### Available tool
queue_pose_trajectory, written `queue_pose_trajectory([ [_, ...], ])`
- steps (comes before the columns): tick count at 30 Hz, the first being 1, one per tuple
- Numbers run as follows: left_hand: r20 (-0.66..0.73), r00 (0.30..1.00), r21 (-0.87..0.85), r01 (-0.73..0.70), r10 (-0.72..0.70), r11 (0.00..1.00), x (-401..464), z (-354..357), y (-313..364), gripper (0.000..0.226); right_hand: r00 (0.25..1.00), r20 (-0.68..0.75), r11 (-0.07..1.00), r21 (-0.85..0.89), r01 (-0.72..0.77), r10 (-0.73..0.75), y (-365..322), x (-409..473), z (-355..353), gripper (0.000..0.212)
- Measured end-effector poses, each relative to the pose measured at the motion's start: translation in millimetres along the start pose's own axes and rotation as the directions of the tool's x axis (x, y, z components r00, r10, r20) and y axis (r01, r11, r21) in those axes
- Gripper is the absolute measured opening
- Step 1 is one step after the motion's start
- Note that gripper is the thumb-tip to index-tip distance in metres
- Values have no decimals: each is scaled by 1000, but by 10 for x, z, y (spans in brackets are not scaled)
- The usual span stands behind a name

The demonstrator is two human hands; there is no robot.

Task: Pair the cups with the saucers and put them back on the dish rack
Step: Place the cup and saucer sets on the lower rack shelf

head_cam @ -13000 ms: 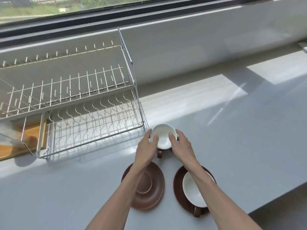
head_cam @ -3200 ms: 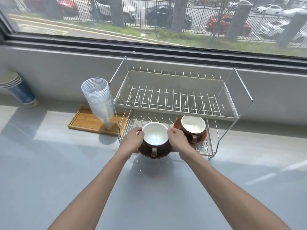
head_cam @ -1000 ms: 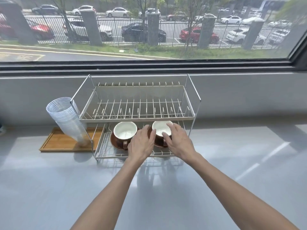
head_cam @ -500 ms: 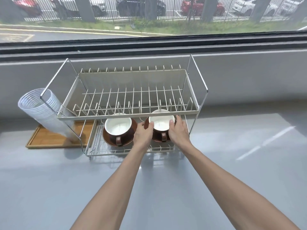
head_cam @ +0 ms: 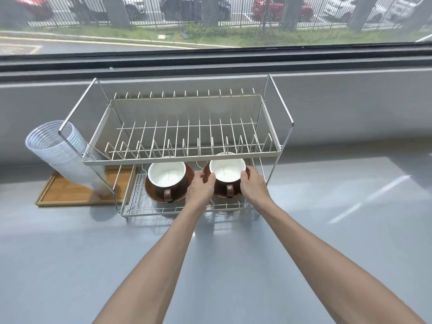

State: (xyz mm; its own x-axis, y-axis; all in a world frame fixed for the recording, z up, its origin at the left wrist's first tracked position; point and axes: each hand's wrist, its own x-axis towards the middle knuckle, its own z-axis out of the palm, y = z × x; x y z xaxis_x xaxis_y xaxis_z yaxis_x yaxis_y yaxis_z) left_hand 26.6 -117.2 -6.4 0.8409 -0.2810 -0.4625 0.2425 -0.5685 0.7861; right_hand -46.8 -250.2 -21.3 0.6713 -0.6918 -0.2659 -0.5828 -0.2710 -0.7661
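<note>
At mid-frame, the right cup [head_cam: 227, 172] sat on its saucer [head_cam: 217, 194] on the rack's [head_cam: 184, 157] lower tier, between the hands — the left hand [head_cam: 201, 187] gripped its left side, the right hand [head_cam: 253, 183] its right. Just left stood the other cup [head_cam: 167, 176] on its saucer [head_cam: 152, 191], untouched. Two cups, two saucers — one rack on the counter [head_cam: 327, 230].

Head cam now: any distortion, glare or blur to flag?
Head view: wide-angle bowing bends the window sill and dish rack; bright sun streaks glare on the counter at right; cups and hands sharp, the street outside slightly soft.
</note>
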Motion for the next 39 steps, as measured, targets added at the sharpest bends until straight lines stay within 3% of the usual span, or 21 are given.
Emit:
queue_pose_trajectory([
  [5, 228, 971, 350, -148, 69, 925, -114, -353, 36, 51, 993, 5, 938, -328, 109, -114, -134, -194, -95, 47],
  [8, 307, 945, 554, -270, 108, 788, -186, -608, 64, 49, 957, 17, 766, -595, 243, -290, -317, -391, -135, 43],
  [11, 366, 928, 675, -315, 67, 667, -291, -852, 102, 48, 900, 144, 620, -680, 392, -411, -517, -535, -75, 40],
  [14, 273, 961, 807, -258, 51, 531, -354, -1067, 26, 47, 847, 273, 564, -647, 512, -456, -678, -637, 71, 38],
  [17, 69, 975, 906, -150, 210, 396, -385, -1252, -101, 46, 810, 308, 576, -581, 575, -498, -782, -684, 261, 42],
  [19, -49, 956, 893, -87, 288, 441, -396, -1343, -189, 52, 800, 297, 603, -534, 592, -522, -840, -696, 402, 47],
  [22, -198, 915, 755, -86, 352, 650, -360, -1386, -326, 58, 812, 244, 690, -432, 581, -531, -902, -675, 593, 54],
  [24, -259, 908, 608, -113, 330, 786, -310, -1385, -397, 63, 828, 201, 739, -375, 559, -524, -920, -626, 718, 56],
  [27, -316, 915, 422, -103, 253, 901, -205, -1372, -472, 69, 879, 185, 834, -279, 475, -439, -918, -526, 884, 56],
  [33, -275, 952, 213, -73, 132, 974, 37, -1311, -556, 62, 949, 171, 947, -138, 289, -265, -887, -324, 1059, 52],
  [36, -237, 969, 58, -56, 68, 997, 110, -1282, -558, 61, 953, 209, 966, -89, 243, -220, -872, -240, 1086, 49],
  [39, -234, 971, 14, -49, 51, 999, 133, -1273, -569, 60, 953, 225, 973, -54, 222, -205, -849, -193, 1102, 48],
])
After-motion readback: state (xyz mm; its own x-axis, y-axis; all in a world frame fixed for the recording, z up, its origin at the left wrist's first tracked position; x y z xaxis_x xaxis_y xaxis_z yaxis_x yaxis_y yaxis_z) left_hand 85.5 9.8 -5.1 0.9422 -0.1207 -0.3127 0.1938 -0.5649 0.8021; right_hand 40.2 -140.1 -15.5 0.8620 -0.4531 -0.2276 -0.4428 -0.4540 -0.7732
